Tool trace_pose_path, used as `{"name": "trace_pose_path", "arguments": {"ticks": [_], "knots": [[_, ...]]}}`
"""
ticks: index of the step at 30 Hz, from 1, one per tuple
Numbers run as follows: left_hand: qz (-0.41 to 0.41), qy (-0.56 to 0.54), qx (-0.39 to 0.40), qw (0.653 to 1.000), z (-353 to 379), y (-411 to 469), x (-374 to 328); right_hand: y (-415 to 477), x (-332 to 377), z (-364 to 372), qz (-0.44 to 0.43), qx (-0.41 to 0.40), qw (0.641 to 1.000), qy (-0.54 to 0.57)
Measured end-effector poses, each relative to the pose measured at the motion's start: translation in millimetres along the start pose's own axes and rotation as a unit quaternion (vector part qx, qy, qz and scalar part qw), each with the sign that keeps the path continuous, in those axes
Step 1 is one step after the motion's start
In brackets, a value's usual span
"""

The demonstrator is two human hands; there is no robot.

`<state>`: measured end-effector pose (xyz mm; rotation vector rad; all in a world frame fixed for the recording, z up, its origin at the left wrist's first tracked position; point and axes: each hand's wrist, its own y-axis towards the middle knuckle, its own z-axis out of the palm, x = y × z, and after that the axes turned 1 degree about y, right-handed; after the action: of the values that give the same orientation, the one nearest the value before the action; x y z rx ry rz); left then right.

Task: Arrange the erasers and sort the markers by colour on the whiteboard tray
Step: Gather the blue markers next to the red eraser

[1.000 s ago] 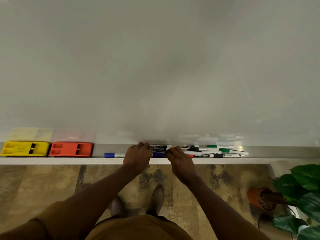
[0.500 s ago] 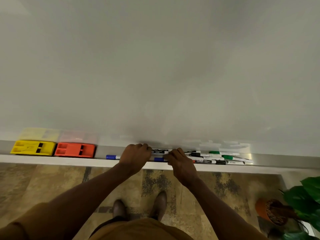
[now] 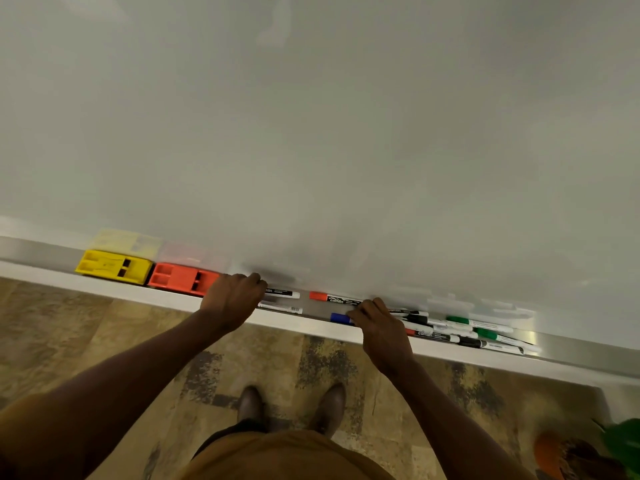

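Observation:
A yellow eraser (image 3: 114, 266) and an orange-red eraser (image 3: 181, 278) sit side by side at the left of the whiteboard tray (image 3: 571, 348). My left hand (image 3: 232, 299) is closed over the left ends of two markers (image 3: 282, 292), right beside the orange-red eraser; their caps are hidden. My right hand (image 3: 377, 322) pinches a blue-capped marker (image 3: 341, 318), and its fingertips touch a red-capped marker (image 3: 332, 297) behind it. To the right lie mixed black markers (image 3: 419, 318), another red marker (image 3: 412, 332) and two green markers (image 3: 478, 323).
The whiteboard (image 3: 311, 133) rises behind the tray. Below are a patterned floor, my shoes (image 3: 249, 403) and a potted plant (image 3: 588, 452) at the bottom right.
My left hand slid left along the tray with two markers, up to the orange-red eraser. A gap opened between my hands. The view tilted.

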<state>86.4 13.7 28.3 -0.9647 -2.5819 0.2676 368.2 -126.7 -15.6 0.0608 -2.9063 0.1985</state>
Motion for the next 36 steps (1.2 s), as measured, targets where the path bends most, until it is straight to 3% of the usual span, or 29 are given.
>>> {"name": "trace_pose_path", "arguments": {"ticks": [13,30,36], "knots": [[0.041,0.029,-0.006,0.999,22.8,11.9,9.1,9.9,6.4,-6.9,-0.042,-0.006,0.995,-0.089],[0.001,-0.056,-0.004,0.998,25.0,0.8,-2.7,35.9,56.2,11.2,-0.07,-0.188,0.979,-0.045],[-0.014,-0.108,-0.088,0.99,43.9,-32.5,-38.0,64.7,94.0,11.7,-0.086,-0.218,0.972,-0.033]]}}
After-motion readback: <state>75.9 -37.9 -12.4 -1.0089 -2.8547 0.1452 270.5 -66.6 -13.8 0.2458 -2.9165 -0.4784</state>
